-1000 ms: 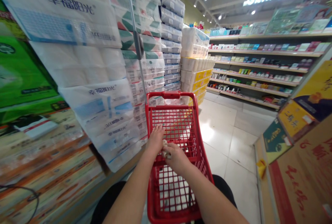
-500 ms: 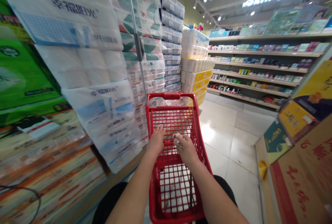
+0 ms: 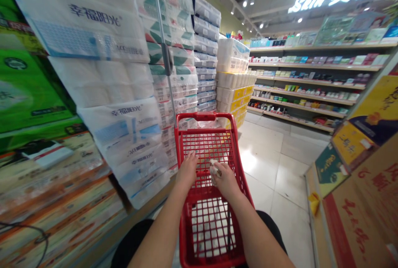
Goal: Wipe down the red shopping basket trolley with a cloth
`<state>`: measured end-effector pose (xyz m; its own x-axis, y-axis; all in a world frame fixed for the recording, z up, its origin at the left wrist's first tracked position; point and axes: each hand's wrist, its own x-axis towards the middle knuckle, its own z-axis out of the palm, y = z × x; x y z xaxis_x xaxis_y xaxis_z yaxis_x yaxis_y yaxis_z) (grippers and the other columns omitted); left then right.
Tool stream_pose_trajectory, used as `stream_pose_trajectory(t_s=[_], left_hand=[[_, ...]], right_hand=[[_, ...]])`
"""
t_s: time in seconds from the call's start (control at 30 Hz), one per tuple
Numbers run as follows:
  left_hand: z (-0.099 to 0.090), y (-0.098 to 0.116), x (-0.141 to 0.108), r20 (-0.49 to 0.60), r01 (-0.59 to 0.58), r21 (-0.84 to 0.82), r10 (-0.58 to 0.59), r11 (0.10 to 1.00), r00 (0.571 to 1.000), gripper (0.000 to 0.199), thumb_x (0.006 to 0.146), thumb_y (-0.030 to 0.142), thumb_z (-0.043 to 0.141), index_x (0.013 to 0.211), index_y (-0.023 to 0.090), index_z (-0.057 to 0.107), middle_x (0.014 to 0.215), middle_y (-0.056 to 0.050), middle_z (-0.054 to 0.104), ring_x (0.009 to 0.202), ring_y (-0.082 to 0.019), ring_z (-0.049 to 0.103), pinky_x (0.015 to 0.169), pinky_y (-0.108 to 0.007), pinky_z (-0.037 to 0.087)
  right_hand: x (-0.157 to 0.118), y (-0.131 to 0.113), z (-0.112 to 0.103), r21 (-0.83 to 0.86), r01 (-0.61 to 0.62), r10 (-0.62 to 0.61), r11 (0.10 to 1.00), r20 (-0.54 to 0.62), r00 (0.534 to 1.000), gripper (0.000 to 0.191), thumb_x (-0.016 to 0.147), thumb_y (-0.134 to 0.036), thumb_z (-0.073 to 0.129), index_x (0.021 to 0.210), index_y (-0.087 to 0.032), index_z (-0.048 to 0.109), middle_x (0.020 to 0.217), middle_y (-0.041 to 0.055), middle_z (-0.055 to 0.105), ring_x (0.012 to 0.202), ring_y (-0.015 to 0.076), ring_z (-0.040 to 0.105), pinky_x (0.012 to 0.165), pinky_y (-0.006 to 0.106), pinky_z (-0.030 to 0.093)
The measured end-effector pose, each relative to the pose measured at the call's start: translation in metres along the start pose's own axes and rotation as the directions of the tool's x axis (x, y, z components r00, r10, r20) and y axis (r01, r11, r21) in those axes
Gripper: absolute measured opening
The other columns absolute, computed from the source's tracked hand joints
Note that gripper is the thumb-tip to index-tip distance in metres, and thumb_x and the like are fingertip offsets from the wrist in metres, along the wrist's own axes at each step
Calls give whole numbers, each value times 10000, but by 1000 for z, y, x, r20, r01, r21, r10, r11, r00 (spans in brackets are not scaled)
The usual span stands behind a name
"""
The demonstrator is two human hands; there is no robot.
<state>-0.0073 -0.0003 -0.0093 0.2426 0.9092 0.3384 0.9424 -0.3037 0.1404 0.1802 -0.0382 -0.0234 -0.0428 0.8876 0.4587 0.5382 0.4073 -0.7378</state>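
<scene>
A red plastic shopping basket cart [image 3: 207,201] with a grid of bars stands straight in front of me, its handle at the far end. Over the left side of the grid reaches my left hand [image 3: 187,168], fingers stretched out and holding nothing. Whether its fingertips touch the bars I cannot tell. My right hand [image 3: 224,179] is curled round a crumpled whitish wad [image 3: 214,167], possibly tissue or cloth, with darker marks on it. It is above the middle of the grid, right of my left hand.
Tall stacks of wrapped paper rolls [image 3: 124,123] rise close on the left, beside green packs [image 3: 27,81]. Cardboard boxes [image 3: 357,210] line the right side. Tiled floor [image 3: 264,156] runs ahead to shelves [image 3: 311,81] of small products. A thin metal pole [image 3: 161,19] stands before the stacks.
The view has shifted slightly, so the surroundings sit a little lower. My right hand has turned slightly with the wad in it. My left hand has hardly moved.
</scene>
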Motion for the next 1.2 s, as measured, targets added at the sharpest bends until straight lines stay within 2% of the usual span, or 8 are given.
stream_pose_trajectory(t_s=[0.1, 0.23, 0.4, 0.53, 0.7, 0.87, 1.03, 1.2], left_hand=[[0, 0, -1, -4, 5, -10, -5, 1000, 1000, 624, 716, -79, 415, 1304, 94, 530, 1502, -131, 386, 1429, -244, 266, 1183, -390, 269], [-3, 1, -4, -27, 23, -23, -23, 999, 999, 619, 721, -88, 403, 1283, 124, 552, 1488, -116, 412, 1445, -253, 221, 1176, -420, 284], [-5, 3, -7, -47, 19, -23, -20, 1000, 999, 621, 706, -95, 424, 1273, 117, 562, 1506, -125, 378, 1454, -282, 183, 1172, -449, 282], [-4, 3, -6, -22, 18, -33, -18, 999, 1000, 614, 724, -95, 397, 1281, 107, 556, 1485, -138, 409, 1425, -264, 278, 1174, -450, 277], [-4, 2, -4, -9, 26, -54, -26, 998, 1000, 615, 721, -89, 411, 1289, 99, 554, 1501, -140, 383, 1426, -267, 275, 1176, -438, 274], [-3, 2, -3, 8, 38, -72, -38, 997, 999, 648, 716, -97, 398, 1319, 100, 527, 1504, -138, 378, 1433, -271, 256, 1166, -451, 285], [-3, 2, -2, 7, 43, -72, -42, 996, 999, 650, 707, -97, 408, 1306, 121, 535, 1512, -120, 370, 1436, -245, 253, 1172, -433, 281], [-5, 2, -2, -5, 29, -42, -29, 999, 1000, 642, 704, -90, 424, 1297, 126, 541, 1501, -124, 387, 1426, -247, 281, 1161, -439, 308]], right_hand=[[2, 0, -3, -60, -73, 61, 996, -181, 982, 239, 874, -277, 546, 1062, -211, 677, 1230, 103, 511, 955, 185, 619, 864, 333, 527], [4, 5, -4, -30, 40, -41, 999, -33, 999, 213, 799, -196, 602, 993, -199, 689, 1168, 78, 579, 1010, 186, 609, 907, 305, 500], [3, 5, -11, -123, -93, 72, 988, -165, 984, 105, 803, -177, 561, 840, -184, 659, 1084, 82, 595, 917, 178, 607, 825, 298, 490], [2, 1, -13, -144, -105, 105, 984, -6, 994, 70, 757, -181, 611, 822, -204, 623, 913, 26, 602, 761, 153, 592, 690, 265, 467], [4, 7, -17, -181, -182, 140, 967, -222, 965, 191, 816, -215, 547, 984, -189, 632, 969, 77, 595, 830, 194, 597, 754, 308, 476], [3, 11, -15, -92, -136, 132, 986, -43, 990, 213, 741, -166, 593, 927, -235, 670, 929, 28, 581, 765, 160, 602, 692, 268, 497], [6, 12, -19, -92, -148, 123, 985, -229, 966, 189, 802, -204, 556, 956, -191, 665, 1024, 75, 554, 900, 187, 607, 812, 313, 518], [3, 8, -11, -13, -54, 54, 998, 6, 999, 386, 728, -139, 603, 1099, -228, 665, 1133, 63, 563, 996, 185, 614, 885, 321, 519]])
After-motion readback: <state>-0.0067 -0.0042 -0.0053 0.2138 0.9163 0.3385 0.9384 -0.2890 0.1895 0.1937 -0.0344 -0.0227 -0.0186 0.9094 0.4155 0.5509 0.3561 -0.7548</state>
